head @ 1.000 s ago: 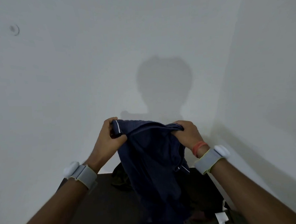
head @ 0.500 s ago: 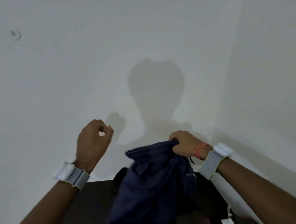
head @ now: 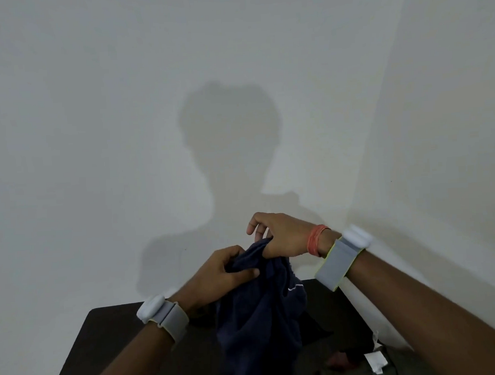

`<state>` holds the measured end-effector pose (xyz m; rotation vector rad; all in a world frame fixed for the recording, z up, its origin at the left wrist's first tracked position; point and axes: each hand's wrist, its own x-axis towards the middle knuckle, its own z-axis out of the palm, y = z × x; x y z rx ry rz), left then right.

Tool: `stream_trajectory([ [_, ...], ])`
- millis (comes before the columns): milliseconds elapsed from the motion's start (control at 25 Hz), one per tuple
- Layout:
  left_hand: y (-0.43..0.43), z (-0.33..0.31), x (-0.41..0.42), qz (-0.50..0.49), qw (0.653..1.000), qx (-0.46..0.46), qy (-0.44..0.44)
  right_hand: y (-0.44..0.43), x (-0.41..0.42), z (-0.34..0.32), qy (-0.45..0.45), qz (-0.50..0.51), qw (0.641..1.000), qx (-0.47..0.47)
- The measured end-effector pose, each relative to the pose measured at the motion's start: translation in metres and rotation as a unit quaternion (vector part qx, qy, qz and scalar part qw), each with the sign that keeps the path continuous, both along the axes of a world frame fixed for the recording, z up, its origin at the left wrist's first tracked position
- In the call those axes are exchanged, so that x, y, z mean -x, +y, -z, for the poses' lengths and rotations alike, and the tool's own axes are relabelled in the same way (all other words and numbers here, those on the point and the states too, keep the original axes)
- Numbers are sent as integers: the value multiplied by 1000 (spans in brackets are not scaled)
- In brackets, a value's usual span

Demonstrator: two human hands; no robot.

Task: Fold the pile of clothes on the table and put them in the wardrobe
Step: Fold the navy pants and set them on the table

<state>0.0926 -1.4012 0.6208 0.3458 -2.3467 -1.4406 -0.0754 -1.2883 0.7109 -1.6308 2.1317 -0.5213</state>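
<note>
A dark navy garment with thin white piping hangs in the air over the dark table. My right hand pinches its top edge and holds it up. Just below and to the left, my left hand grips a fold of the same cloth. The garment's lower part drops out of the bottom of the view. More dark clothes lie heaped on the table behind it, at the lower right, partly hidden by my right forearm.
A white wall rises straight behind the table, and a second wall meets it in a corner on the right. A white label shows among the heaped clothes. The table's left part is bare dark surface. The wardrobe is out of view.
My left hand, empty and raised at the left half a second ago, has moved right and down and taken hold of the garment. My right hand kept its hold.
</note>
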Motion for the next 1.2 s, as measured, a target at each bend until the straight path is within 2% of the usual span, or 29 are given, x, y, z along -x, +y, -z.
stream_trajectory([
  [160,-8,-7,-2,22,999,25,-44,10,17,-10,-16,26,999,-24],
  [280,-5,-8,-1,81,995,-14,-53,12,32,-16,19,51,998,-32],
  [360,-4,-6,-1,139,988,-43,-46,7,38,-11,122,90,988,-15],
  [440,-5,-2,-3,166,979,-108,-38,3,41,-2,267,162,948,64],
  [480,-6,0,-3,172,973,-151,-36,2,40,4,286,190,931,121],
  [520,-5,2,-4,168,966,-197,-29,3,36,10,265,193,928,176],
  [600,-8,5,-2,132,953,-271,-4,6,21,16,141,153,954,216],
  [680,-13,6,3,99,949,-299,25,8,2,17,8,82,986,143],
  [760,-14,5,8,105,947,-299,45,9,-13,20,-34,30,997,67],
  [880,-11,-8,14,79,975,-204,38,8,-16,34,-28,3,999,36],
  [960,-11,-17,20,53,995,-71,36,7,-9,45,-28,4,996,81],
  [1040,-7,-26,21,20,998,42,40,6,2,46,-69,7,988,139],
  [1120,-1,-33,20,-14,996,71,57,6,12,46,-121,10,975,187],
  [1200,7,-34,17,-53,994,40,81,7,17,45,-155,21,963,220],
])
